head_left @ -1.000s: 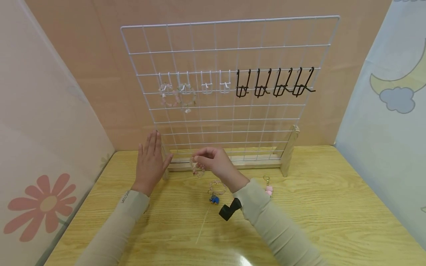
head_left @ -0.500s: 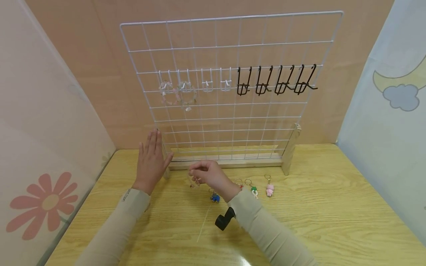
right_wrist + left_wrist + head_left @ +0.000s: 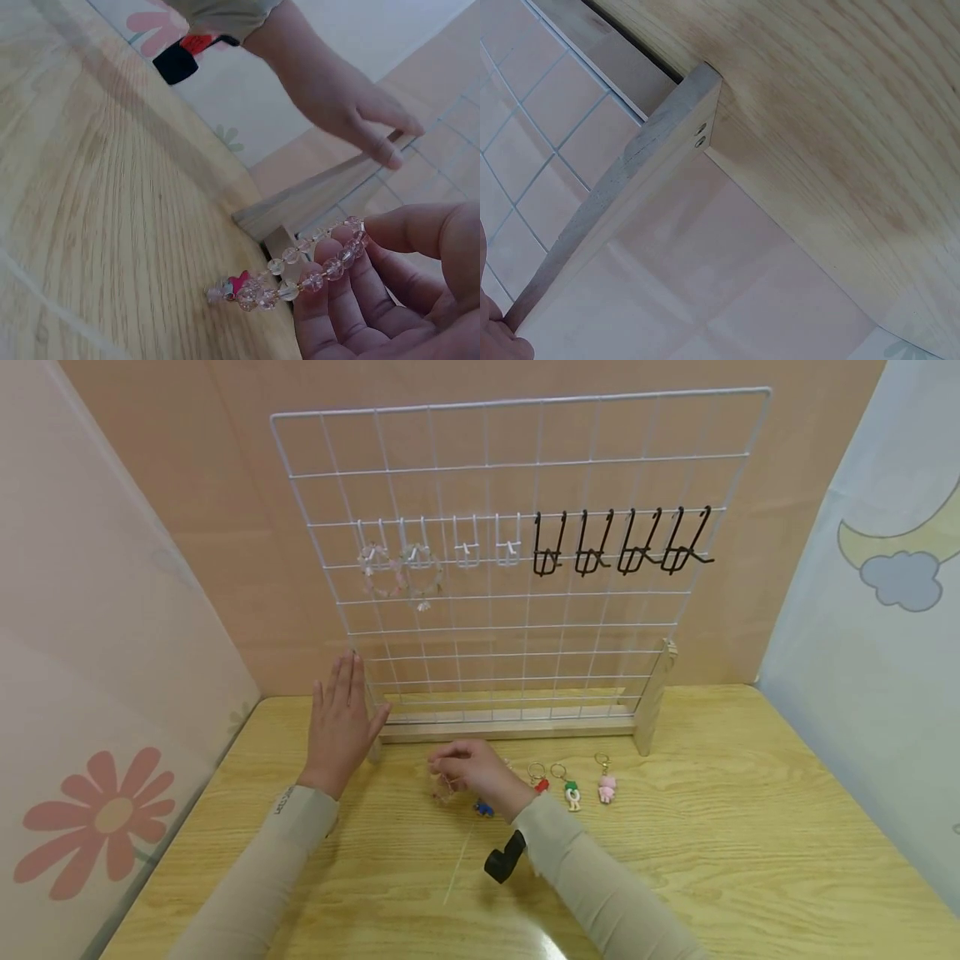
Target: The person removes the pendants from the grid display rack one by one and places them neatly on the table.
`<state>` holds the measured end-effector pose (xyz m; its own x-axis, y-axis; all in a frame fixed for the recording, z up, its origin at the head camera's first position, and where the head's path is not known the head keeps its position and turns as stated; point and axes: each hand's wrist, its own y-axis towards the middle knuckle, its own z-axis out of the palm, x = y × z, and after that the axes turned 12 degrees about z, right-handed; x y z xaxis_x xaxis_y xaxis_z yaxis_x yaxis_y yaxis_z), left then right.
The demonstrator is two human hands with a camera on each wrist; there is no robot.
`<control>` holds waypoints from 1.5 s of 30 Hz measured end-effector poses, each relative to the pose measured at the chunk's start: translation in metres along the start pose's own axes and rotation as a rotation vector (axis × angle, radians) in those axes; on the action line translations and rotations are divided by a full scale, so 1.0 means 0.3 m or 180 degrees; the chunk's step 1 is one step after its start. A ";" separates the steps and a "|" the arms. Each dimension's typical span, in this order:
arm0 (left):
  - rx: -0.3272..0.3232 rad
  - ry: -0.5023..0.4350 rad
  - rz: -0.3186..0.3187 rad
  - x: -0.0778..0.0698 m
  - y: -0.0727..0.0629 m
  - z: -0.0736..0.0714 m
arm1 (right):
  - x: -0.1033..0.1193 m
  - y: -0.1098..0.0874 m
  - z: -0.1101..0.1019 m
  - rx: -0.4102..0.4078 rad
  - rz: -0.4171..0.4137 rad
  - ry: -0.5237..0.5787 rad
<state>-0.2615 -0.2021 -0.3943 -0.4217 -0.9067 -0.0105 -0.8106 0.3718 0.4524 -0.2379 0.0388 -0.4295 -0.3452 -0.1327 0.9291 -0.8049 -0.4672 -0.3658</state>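
Between the thumb and fingers of my right hand [image 3: 472, 772] is a bracelet of clear pink beads [image 3: 334, 271], pinched at one side of its loop. A pink star charm [image 3: 238, 283] hangs at its far end, low over the wooden table [image 3: 135, 247]. My left hand [image 3: 337, 727] rests with straight fingers on the left wooden upright [image 3: 622, 187] of the white wire grid rack [image 3: 517, 628]. Two other beaded bracelets, one pinkish [image 3: 384, 578] and one pale green [image 3: 425, 581], hang on the leftmost white hooks.
Two bare white hooks [image 3: 467, 553] and several black hooks [image 3: 547, 560] line the rack. On the table lie a blue keychain [image 3: 483, 809], partly behind the right hand, then red [image 3: 542, 786], green-and-white [image 3: 572, 793] and pink [image 3: 607, 788] keychains. Fabric walls stand at both sides.
My right hand has come down from in front of the rack's base toward the table, carrying the bracelet. Red and green keychains are uncovered beside its sleeve. The left hand stays in place.
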 end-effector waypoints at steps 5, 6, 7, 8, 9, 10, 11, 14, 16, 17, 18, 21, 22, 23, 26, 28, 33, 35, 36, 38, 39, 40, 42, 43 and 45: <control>0.0088 0.0014 -0.0030 0.000 0.000 0.000 | -0.025 0.023 -0.024 -0.0174 0.0029 -0.0096; 0.0096 0.0016 -0.0032 0.000 0.000 0.000 | -0.025 0.023 -0.026 -0.0210 0.0024 -0.0116; 0.0097 0.0013 -0.0033 0.000 0.000 0.000 | -0.026 0.025 -0.029 -0.0249 0.0009 -0.0159; 0.0093 0.0015 -0.0032 0.000 0.000 0.000 | -0.025 0.025 -0.031 -0.0286 -0.0013 -0.0211; 0.0087 0.0017 -0.0030 -0.001 0.000 -0.001 | -0.025 0.026 -0.033 -0.0321 -0.0041 -0.0268; 0.0083 0.0014 -0.0030 -0.001 0.000 -0.001 | -0.024 0.026 -0.034 -0.0353 -0.0060 -0.0320; 0.0079 0.0007 -0.0030 -0.001 0.000 -0.002 | -0.025 0.027 -0.036 -0.0392 -0.0100 -0.0404; 0.0075 0.0013 -0.0033 0.000 -0.001 -0.002 | -0.022 0.028 -0.039 -0.0472 -0.0171 -0.0585; 0.0071 0.0023 -0.0035 0.001 0.000 -0.001 | -0.021 0.030 -0.042 -0.0522 -0.0221 -0.0720; 0.0074 0.0029 -0.0035 0.001 0.000 0.001 | -0.020 0.031 -0.043 -0.0555 -0.0237 -0.0798; 0.0071 0.0035 -0.0033 0.001 0.000 0.000 | -0.019 0.030 -0.045 -0.0589 -0.0230 -0.0868; 0.0056 0.0048 -0.0029 0.000 0.000 0.001 | -0.018 0.029 -0.050 -0.0703 -0.0232 -0.1107; 0.0056 0.0039 -0.0030 0.000 0.000 0.001 | -0.018 0.028 -0.052 -0.0738 -0.0215 -0.1161; 0.0056 0.0039 -0.0031 0.000 0.000 0.000 | -0.018 0.026 -0.054 -0.0751 -0.0196 -0.1182; 0.0071 0.0013 -0.0043 -0.002 0.001 -0.003 | -0.019 0.020 -0.061 -0.0781 -0.0205 -0.1185; 0.0081 -0.0008 -0.0050 -0.003 0.001 -0.006 | -0.018 0.017 -0.067 -0.0794 -0.0258 -0.1163; 0.0059 -0.0007 -0.0041 -0.003 -0.001 -0.006 | -0.013 0.020 -0.081 -0.0834 -0.0442 -0.1025; 0.0057 -0.0001 -0.0043 -0.002 -0.002 -0.004 | -0.007 0.021 -0.085 -0.0873 -0.0481 -0.0965; 0.0061 0.0008 -0.0043 -0.001 -0.003 -0.003 | -0.005 0.021 -0.087 -0.0899 -0.0505 -0.0941; 0.0062 0.0029 -0.0042 0.000 -0.005 -0.002 | 0.006 0.018 -0.090 -0.0954 -0.0548 -0.0901; 0.0056 0.0030 -0.0041 0.000 -0.006 -0.001 | 0.012 0.014 -0.091 -0.0960 -0.0570 -0.0854; 0.0054 0.0026 -0.0043 0.000 -0.006 -0.001 | 0.019 0.010 -0.092 -0.0963 -0.0594 -0.0799; 0.0038 0.0028 -0.0034 -0.001 -0.006 -0.001 | 0.032 0.003 -0.095 -0.0956 -0.0658 -0.0683; 0.0029 0.0025 -0.0034 -0.001 -0.006 0.000 | 0.041 -0.001 -0.096 -0.0960 -0.0696 -0.0648; 0.0025 0.0001 -0.0030 -0.002 -0.005 0.000 | 0.056 -0.004 -0.101 -0.0957 -0.0776 -0.0578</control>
<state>-0.2600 -0.2020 -0.3949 -0.4138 -0.9102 -0.0143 -0.8177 0.3647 0.4454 -0.2573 0.0635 -0.4152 -0.0583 -0.2142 0.9751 -0.9666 -0.2320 -0.1087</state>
